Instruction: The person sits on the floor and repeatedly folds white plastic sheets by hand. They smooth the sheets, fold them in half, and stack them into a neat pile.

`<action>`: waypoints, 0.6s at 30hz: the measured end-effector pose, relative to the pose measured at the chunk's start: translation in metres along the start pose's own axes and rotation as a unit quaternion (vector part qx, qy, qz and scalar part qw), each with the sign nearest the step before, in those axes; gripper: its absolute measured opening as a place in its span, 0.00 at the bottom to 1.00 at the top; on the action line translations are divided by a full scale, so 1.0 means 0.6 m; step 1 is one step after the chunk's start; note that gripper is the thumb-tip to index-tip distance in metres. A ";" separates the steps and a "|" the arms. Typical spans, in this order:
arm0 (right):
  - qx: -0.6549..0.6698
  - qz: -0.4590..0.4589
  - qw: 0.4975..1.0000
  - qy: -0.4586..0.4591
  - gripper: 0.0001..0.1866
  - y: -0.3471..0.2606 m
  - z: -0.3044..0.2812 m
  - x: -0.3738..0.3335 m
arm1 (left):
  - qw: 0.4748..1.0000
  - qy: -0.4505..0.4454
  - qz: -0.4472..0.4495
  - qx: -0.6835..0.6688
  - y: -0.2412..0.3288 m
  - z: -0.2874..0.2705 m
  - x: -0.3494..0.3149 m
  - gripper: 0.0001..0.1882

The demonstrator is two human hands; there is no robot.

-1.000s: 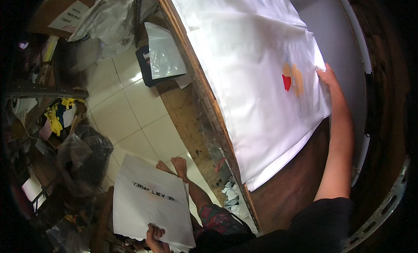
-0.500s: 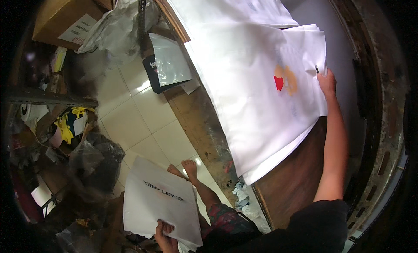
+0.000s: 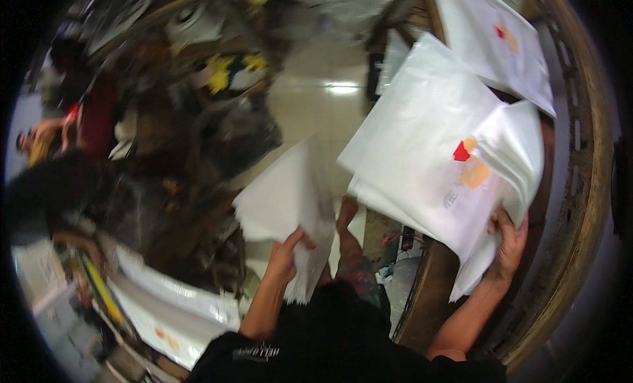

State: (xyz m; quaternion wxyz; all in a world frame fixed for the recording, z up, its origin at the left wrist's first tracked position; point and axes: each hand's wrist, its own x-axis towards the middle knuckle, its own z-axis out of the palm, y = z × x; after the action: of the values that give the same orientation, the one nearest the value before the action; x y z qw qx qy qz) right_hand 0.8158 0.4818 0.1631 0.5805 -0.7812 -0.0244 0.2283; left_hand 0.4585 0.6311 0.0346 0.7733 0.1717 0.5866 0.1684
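My right hand (image 3: 506,241) grips the near corner of a stack of white plastic bags (image 3: 432,149) printed with a red and orange mark, lifting that corner off the wooden table (image 3: 572,185) so the sheets curl up. My left hand (image 3: 288,251) holds a bundle of white paper sheets (image 3: 283,205) raised in front of my body, over the tiled floor. Another white printed bag (image 3: 491,43) lies further back on the table.
The tiled floor (image 3: 316,102) runs between the table and a blurred clutter of bags and boxes (image 3: 217,73) on the left. More white printed sheets (image 3: 171,310) lie low on the left. A person (image 3: 46,135) is at the far left edge.
My head has swung left and the picture is blurred. The left hand lifted the paper bundle up from near the floor. The right hand now grips and raises the bags' corner.
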 end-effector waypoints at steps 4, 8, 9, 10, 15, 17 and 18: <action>-0.016 -0.039 0.990 -0.133 0.25 -0.079 0.024 -0.087 | 0.998 -0.063 0.001 -0.012 0.014 -0.002 -0.015 0.11; 0.000 -0.043 0.962 -0.268 0.29 -0.113 0.096 -0.128 | 0.994 -0.097 0.040 -0.029 0.056 0.016 -0.059 0.15; -0.011 -0.055 0.958 -0.280 0.30 -0.107 0.124 -0.131 | 0.994 -0.093 0.043 -0.033 0.061 0.014 -0.069 0.16; -0.026 -0.065 0.954 -0.293 0.30 -0.095 0.159 -0.134 | 0.994 -0.088 0.043 -0.040 0.060 0.008 -0.076 0.18; -0.196 -0.118 0.848 -0.477 0.34 -0.062 0.296 -0.189 | 0.980 -0.161 0.042 -0.109 0.060 0.009 -0.078 0.28; -0.264 -0.159 0.800 -0.514 0.35 -0.023 0.325 -0.220 | 0.984 -0.109 0.083 -0.116 0.082 0.052 -0.110 0.32; -0.309 -0.273 0.758 -0.505 0.35 0.031 0.333 -0.228 | 0.984 -0.083 0.103 -0.121 0.091 0.068 -0.122 0.34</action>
State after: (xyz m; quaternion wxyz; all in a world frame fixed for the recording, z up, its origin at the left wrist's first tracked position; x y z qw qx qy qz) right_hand 0.6126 0.6133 0.1468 0.2489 -0.6499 -0.5952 0.4018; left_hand 0.4757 0.6426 0.1323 0.8130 0.1500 0.4748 0.3019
